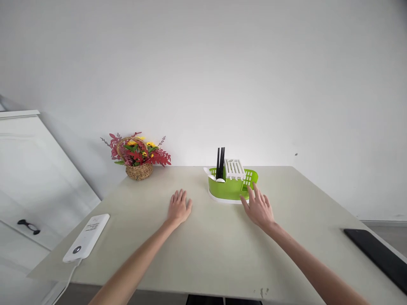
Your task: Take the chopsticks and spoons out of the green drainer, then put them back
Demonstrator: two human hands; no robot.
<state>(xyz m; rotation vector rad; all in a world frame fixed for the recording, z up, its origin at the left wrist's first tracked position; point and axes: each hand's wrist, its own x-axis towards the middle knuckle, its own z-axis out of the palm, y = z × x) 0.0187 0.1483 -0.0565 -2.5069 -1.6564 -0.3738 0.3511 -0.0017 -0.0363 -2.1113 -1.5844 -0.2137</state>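
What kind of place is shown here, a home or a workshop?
Probably a home, perhaps a dining corner: a plain table against a white wall, a basket of flowers, and a green cutlery holder with black chopsticks.

Bare table (203, 250) ahead; green caddy (227, 189) blocks right, flower basket (139, 170) far left.

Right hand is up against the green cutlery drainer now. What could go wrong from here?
1. The black chopsticks stand tall and loose in the green cutlery drainer; a nudge from the right hand could tip them out.
2. The drainer sits on a separate white tray, so lifting it might leave the tray behind or drag it along.
3. The left hand rests flat on the table, apart from the drainer, so it gives no support.
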